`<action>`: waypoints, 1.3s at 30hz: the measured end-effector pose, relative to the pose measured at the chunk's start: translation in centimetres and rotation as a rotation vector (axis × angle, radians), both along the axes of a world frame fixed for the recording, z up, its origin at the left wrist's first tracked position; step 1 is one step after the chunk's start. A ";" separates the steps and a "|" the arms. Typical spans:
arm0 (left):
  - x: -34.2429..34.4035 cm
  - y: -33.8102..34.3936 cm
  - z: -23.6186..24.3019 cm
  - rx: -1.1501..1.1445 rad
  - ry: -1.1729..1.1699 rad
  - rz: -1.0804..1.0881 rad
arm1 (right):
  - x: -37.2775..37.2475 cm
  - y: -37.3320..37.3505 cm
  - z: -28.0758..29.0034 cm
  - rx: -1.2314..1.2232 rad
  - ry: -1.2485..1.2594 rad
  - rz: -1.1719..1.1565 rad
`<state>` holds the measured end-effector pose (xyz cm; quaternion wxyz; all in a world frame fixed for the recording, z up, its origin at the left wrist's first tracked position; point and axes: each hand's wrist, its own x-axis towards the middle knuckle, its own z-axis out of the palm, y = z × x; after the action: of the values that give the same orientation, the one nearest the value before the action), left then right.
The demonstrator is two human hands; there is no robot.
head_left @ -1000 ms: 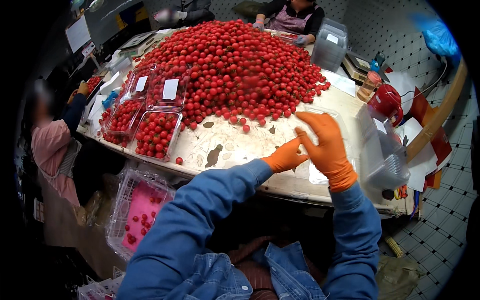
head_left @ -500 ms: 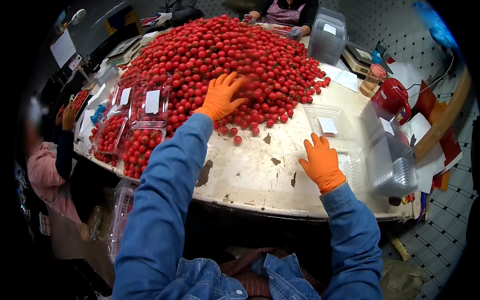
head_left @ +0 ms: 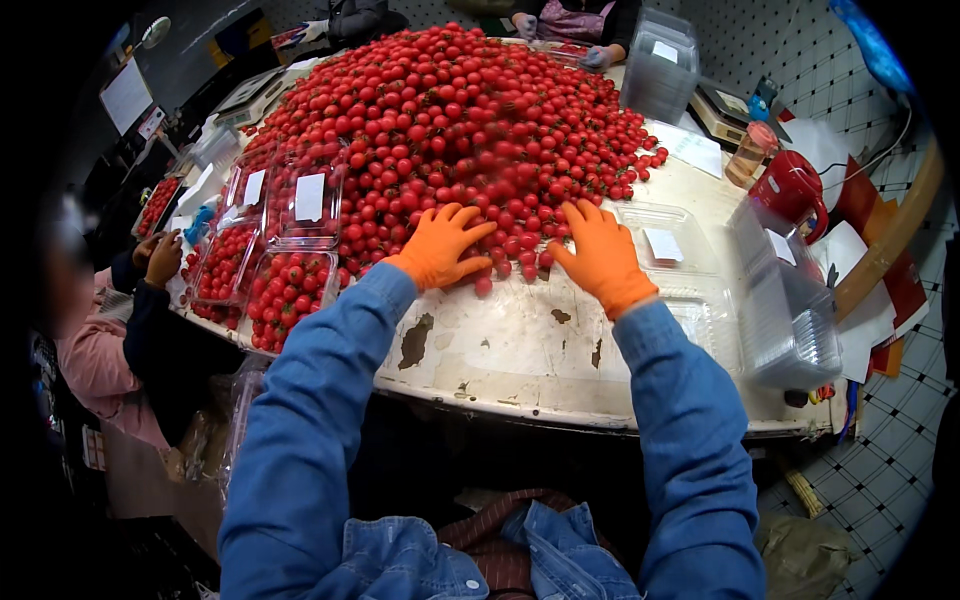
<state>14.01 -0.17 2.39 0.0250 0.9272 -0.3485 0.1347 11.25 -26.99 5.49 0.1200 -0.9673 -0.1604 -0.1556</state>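
Note:
A large heap of cherry tomatoes (head_left: 420,110) covers the far and middle part of the worn white table (head_left: 490,350). My left hand (head_left: 441,247), in an orange glove, lies at the heap's near edge with its fingers apart against the tomatoes. Across from it, my right hand (head_left: 603,256) reaches the heap's right front edge, fingers spread. A few loose tomatoes lie between the two hands. Neither hand has anything in its grip. Just right of my right hand rests a clear plastic clamshell box (head_left: 690,285) with a white label, its lid open.
Left of my forearm stand clear boxes filled with tomatoes (head_left: 290,290). On the right are stacked empty boxes (head_left: 790,320), a red kettle (head_left: 785,188) and a bottle (head_left: 748,155). More stacked boxes (head_left: 662,65) and a scale (head_left: 725,112) stand behind. Other people work around the table.
My right hand has moved forward and left from beside the clamshell box to the tomatoes. My left hand has drawn slightly back toward me. Some tomatoes in the heap are blurred with motion.

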 end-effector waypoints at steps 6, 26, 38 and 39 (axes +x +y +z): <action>-0.6 2.4 0.9 0.017 -0.052 0.032 | 6.0 1.9 -3.4 0.125 0.003 -0.096; -10.7 3.9 3.2 0.188 0.490 0.113 | -12.5 6.2 -3.0 -0.030 0.125 0.364; -11.3 -4.8 1.1 -0.119 0.120 0.035 | -11.0 -8.4 -1.2 -0.098 0.416 -0.256; -11.0 -5.2 0.1 -0.107 0.048 0.084 | -10.8 -7.6 -1.1 -0.083 0.419 -0.247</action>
<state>3.03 -5.37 2.45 0.0771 0.9414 -0.3008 0.1319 0.40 -34.54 4.38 0.0908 -0.9948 -0.0188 0.0418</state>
